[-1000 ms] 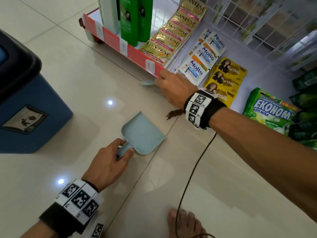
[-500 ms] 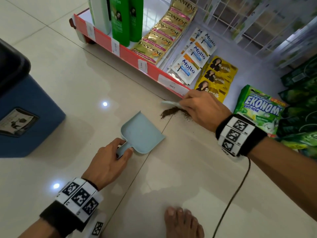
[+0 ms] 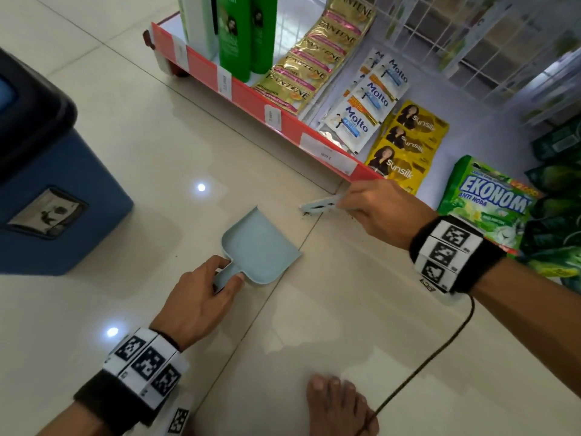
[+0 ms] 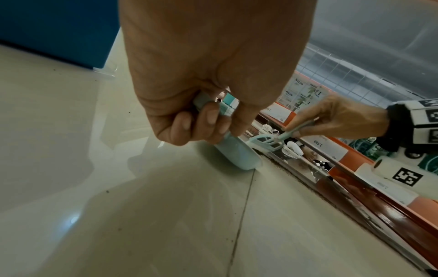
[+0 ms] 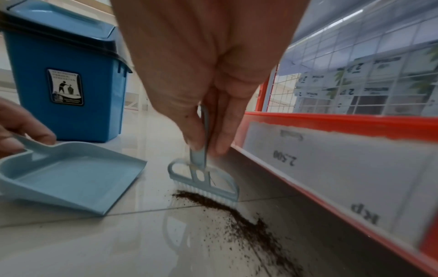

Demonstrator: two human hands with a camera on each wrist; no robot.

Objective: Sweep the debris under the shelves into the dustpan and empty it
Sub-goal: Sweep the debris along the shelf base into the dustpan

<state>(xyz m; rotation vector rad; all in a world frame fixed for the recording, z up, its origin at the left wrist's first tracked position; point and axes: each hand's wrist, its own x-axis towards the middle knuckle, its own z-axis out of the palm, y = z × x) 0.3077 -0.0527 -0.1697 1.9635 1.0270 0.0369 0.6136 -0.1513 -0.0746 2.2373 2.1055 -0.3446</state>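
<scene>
A pale blue dustpan (image 3: 261, 247) (image 5: 71, 180) lies flat on the tiled floor, its open lip facing the shelf. My left hand (image 3: 220, 284) (image 4: 203, 123) grips its short handle. To its right, my right hand (image 3: 355, 204) (image 5: 206, 142) pinches the handle of a small pale blue brush (image 3: 317, 205) (image 5: 203, 180) (image 4: 265, 142). The bristles touch the floor beside the shelf base. Dark brown debris (image 5: 237, 215) (image 3: 306, 214) lies in a streak from the bristles along the shelf foot. The dustpan holds nothing visible.
The red-edged bottom shelf (image 3: 251, 92) (image 5: 331, 120) with bottles and sachets runs close behind the brush. A blue bin (image 3: 63, 190) (image 5: 68, 75) with a dark lid stands left. A bare foot (image 3: 339, 404) and a dark cable (image 3: 440, 350) are at the near side.
My right hand came down from the shelf edge and moved right, and the brush now sits against the debris on the floor. The left hand and dustpan stayed in place.
</scene>
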